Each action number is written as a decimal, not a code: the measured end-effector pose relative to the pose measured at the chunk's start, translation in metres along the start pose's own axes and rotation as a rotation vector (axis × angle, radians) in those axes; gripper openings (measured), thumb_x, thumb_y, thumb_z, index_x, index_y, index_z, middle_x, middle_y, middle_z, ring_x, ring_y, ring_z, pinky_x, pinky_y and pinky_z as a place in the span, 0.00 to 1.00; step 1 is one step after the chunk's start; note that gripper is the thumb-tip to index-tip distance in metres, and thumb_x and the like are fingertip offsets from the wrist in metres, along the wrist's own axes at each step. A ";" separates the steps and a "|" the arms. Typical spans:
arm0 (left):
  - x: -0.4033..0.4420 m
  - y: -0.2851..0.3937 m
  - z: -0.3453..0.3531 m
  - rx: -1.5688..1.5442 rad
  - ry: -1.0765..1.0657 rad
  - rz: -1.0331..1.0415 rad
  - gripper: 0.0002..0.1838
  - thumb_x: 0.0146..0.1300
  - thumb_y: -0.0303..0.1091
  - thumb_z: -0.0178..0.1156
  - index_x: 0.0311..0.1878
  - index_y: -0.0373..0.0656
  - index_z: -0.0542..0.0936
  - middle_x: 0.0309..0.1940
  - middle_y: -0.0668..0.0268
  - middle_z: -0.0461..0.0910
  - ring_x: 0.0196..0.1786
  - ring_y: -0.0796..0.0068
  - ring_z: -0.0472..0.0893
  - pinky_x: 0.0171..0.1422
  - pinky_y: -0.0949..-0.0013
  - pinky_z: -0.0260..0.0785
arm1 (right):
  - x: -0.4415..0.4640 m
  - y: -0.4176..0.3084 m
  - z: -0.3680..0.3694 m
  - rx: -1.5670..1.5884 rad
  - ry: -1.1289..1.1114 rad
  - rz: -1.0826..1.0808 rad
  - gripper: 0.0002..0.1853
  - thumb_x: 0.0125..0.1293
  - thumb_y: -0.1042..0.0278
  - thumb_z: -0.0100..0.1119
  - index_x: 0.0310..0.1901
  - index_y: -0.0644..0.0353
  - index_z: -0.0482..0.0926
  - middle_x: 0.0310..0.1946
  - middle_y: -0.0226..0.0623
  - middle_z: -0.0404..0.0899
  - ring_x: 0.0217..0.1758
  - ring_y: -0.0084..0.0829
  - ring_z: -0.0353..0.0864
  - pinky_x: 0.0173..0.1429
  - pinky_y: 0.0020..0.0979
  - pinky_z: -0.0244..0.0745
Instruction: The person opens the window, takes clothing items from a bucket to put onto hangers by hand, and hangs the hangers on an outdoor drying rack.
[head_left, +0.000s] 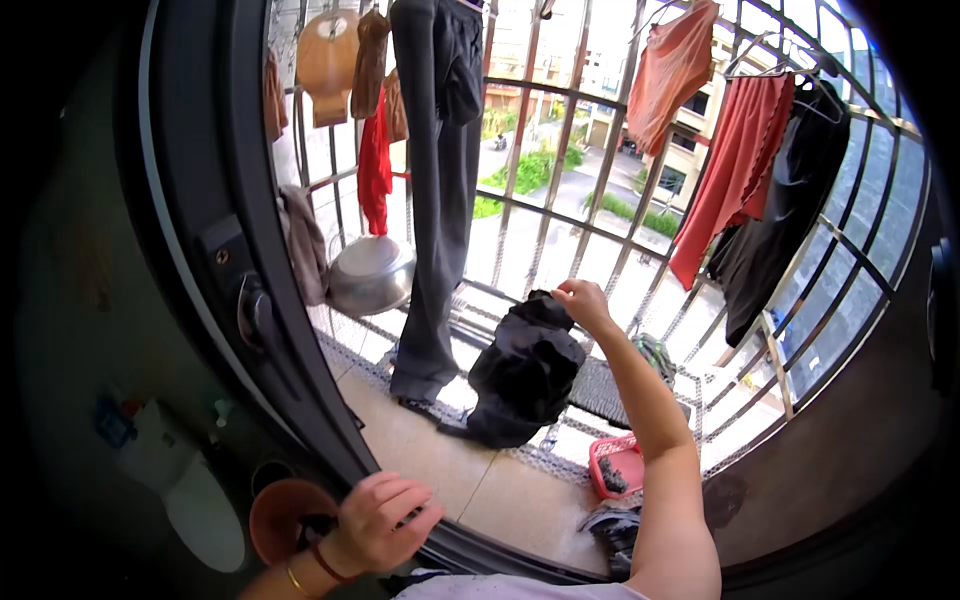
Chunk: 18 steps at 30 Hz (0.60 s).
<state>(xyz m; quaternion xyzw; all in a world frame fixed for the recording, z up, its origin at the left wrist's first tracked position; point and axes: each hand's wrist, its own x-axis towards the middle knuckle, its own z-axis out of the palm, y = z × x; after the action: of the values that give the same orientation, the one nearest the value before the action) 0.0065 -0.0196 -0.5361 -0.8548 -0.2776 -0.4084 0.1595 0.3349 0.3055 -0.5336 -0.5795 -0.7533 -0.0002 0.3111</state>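
Observation:
My right hand (584,301) reaches out over the balcony, its fingers pinched on the top edge of a black garment (530,365). The dark cloth hangs bunched and folded below my fingers, and its exact kind cannot be made out. Low in the view, my left hand (385,522) is beside the sliding door's track with its fingers loosely bent and somewhat apart; I see nothing in it. A pair of dark grey trousers (440,200) hangs just left of the black garment.
Metal window bars (600,190) enclose the balcony. Coral garments (735,165) hang at right. A metal basin (372,272) stands at left, behind the dark door frame (225,240). A pink basket (618,468) is below my right forearm. An orange-brown bucket (275,515) and a toilet (205,510) are lower left.

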 end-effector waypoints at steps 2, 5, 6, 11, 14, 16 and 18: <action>0.000 0.013 0.042 -0.182 -0.047 -0.236 0.13 0.47 0.27 0.64 0.39 0.44 0.78 0.47 0.61 0.71 0.41 0.60 0.76 0.44 0.63 0.72 | 0.012 -0.051 -0.059 0.143 0.202 -0.072 0.14 0.59 0.56 0.56 0.36 0.58 0.81 0.34 0.43 0.80 0.37 0.39 0.80 0.43 0.36 0.73; -0.001 0.004 0.106 -0.318 -0.216 -0.484 0.21 0.49 0.33 0.65 0.48 0.44 0.74 0.57 0.53 0.62 0.52 0.52 0.71 0.53 0.59 0.69 | 0.027 -0.131 -0.157 0.339 0.654 -0.337 0.10 0.59 0.65 0.60 0.40 0.60 0.80 0.38 0.40 0.80 0.34 0.30 0.81 0.35 0.30 0.75; -0.004 -0.004 0.132 -0.306 -0.231 -0.529 0.24 0.50 0.35 0.65 0.51 0.44 0.72 0.59 0.51 0.59 0.55 0.51 0.69 0.55 0.58 0.68 | 0.034 -0.147 -0.189 0.317 0.782 -0.417 0.12 0.59 0.65 0.61 0.42 0.62 0.78 0.39 0.40 0.79 0.35 0.28 0.81 0.33 0.28 0.76; -0.003 -0.034 0.235 -0.229 -0.413 -0.888 0.37 0.50 0.46 0.65 0.61 0.45 0.61 0.65 0.48 0.48 0.62 0.42 0.60 0.60 0.51 0.63 | 0.101 -0.176 -0.331 -0.180 1.337 -0.544 0.41 0.54 0.36 0.57 0.58 0.65 0.67 0.56 0.52 0.66 0.57 0.42 0.69 0.61 0.40 0.63; 0.003 -0.046 0.259 -0.119 -0.557 -1.077 0.43 0.51 0.50 0.64 0.65 0.46 0.53 0.65 0.50 0.50 0.63 0.42 0.60 0.59 0.48 0.64 | 0.159 -0.163 -0.365 0.425 0.818 -0.302 0.36 0.57 0.44 0.58 0.55 0.69 0.68 0.58 0.56 0.65 0.59 0.45 0.69 0.62 0.41 0.66; -0.004 -0.061 0.278 -0.235 -0.622 -1.198 0.44 0.51 0.51 0.64 0.66 0.46 0.52 0.64 0.49 0.53 0.62 0.41 0.61 0.59 0.48 0.64 | 0.166 -0.165 -0.352 0.709 0.637 -0.193 0.25 0.60 0.53 0.56 0.49 0.68 0.71 0.51 0.52 0.70 0.47 0.41 0.74 0.45 0.35 0.71; -0.017 -0.073 0.293 -0.307 -0.658 -1.265 0.46 0.51 0.51 0.63 0.67 0.46 0.49 0.61 0.48 0.61 0.60 0.44 0.66 0.59 0.50 0.64 | 0.173 -0.165 -0.340 0.777 0.507 -0.141 0.30 0.58 0.50 0.59 0.57 0.62 0.66 0.53 0.44 0.68 0.43 0.38 0.75 0.28 0.31 0.75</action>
<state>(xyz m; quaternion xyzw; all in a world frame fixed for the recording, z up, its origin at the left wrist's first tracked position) 0.1321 0.1785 -0.7264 -0.6220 -0.6917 -0.1788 -0.3204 0.3268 0.2801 -0.1191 -0.3493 -0.6353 0.1193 0.6784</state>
